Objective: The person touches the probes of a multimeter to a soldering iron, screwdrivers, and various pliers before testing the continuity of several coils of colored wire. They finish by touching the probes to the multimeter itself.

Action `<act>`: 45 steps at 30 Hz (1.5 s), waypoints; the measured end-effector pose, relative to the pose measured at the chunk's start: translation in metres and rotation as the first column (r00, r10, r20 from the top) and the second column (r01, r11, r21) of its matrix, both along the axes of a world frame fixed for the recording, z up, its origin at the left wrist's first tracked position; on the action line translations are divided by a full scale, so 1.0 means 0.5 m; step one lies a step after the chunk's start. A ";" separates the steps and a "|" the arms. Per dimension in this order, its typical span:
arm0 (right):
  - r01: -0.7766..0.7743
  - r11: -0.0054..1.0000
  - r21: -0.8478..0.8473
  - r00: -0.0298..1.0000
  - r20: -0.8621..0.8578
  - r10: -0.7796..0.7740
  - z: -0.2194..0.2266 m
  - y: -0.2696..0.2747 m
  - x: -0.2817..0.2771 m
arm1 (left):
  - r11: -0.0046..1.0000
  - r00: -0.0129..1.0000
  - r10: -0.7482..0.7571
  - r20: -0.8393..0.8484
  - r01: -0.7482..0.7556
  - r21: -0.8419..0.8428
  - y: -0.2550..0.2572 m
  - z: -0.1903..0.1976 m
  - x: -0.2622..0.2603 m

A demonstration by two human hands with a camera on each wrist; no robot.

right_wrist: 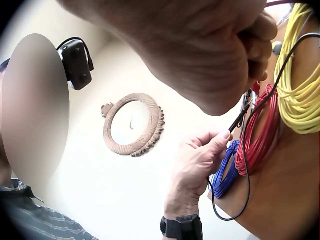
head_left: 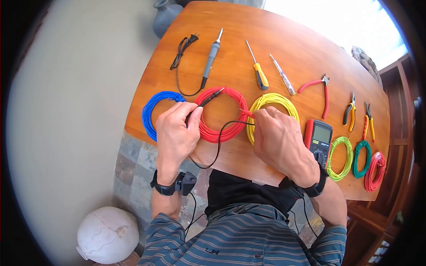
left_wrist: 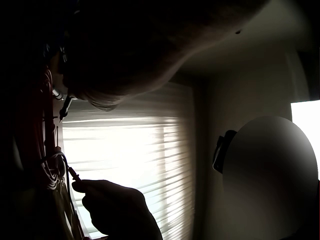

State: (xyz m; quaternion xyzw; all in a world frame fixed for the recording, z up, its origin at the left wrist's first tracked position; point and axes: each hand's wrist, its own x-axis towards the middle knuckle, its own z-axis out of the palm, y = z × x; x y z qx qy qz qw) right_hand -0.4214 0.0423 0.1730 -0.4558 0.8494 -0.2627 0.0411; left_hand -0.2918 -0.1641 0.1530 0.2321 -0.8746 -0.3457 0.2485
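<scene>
The left hand (head_left: 177, 131) pinches a black probe (head_left: 211, 98), its tip over the red wire coil (head_left: 220, 135). The right hand (head_left: 284, 142) grips a red probe (head_left: 247, 113) between the red and yellow coils, pointing left. A black lead (head_left: 218, 150) loops between the hands. Beside the right hand lies the red-edged multimeter (head_left: 321, 133). In the right wrist view the left hand (right_wrist: 197, 162) pinches the black probe (right_wrist: 240, 117); the right hand (right_wrist: 210, 60) has curled fingers. The left wrist view is dark, the right hand (left_wrist: 117, 207) a silhouette holding a probe (left_wrist: 74, 173).
Along the table (head_left: 177, 57) lie a soldering iron (head_left: 211, 62), a screwdriver (head_left: 261, 76), a tester (head_left: 282, 74), cutters (head_left: 326, 95) and pliers (head_left: 349, 113). A blue coil (head_left: 151, 111) is at left, a yellow coil (head_left: 288, 104) near the right hand, and green and red coils at right.
</scene>
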 end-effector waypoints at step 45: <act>-0.208 0.965 -0.159 0.975 -0.114 0.191 -0.020 -0.212 -0.043 | 0.941 0.938 0.338 -0.073 -0.334 0.062 -0.068 0.034 0.144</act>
